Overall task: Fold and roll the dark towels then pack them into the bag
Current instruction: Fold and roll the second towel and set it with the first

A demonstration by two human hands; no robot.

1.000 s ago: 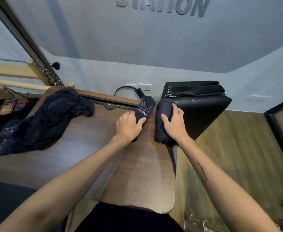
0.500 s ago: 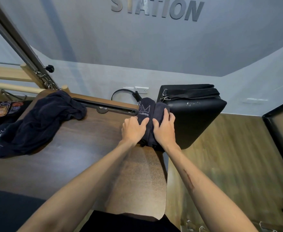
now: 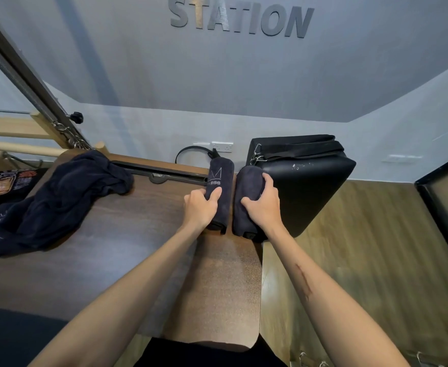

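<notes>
Two rolled dark towels lie side by side at the far right end of the wooden table [image 3: 138, 260]. My left hand [image 3: 201, 207] grips the left roll [image 3: 220, 173], which bears a white logo. My right hand [image 3: 264, 205] grips the plain right roll [image 3: 248, 181], which lies at the table's edge against the black bag [image 3: 310, 181]. The bag stands on the floor to the right of the table, and its top looks closed. A heap of loose dark towels [image 3: 58, 197] sits on the left of the table.
A black garment with an orange print [image 3: 5, 181] lies at the far left. A black cable [image 3: 191, 152] and a wall socket [image 3: 222, 146] are behind the table. A metal and wood frame [image 3: 32, 107] rises at the left. Wooden floor [image 3: 376, 260] spreads to the right.
The two rolls were pushed together half a second ago and now lie slightly apart. My fingers have curled round each roll where before they lay flatter on top.
</notes>
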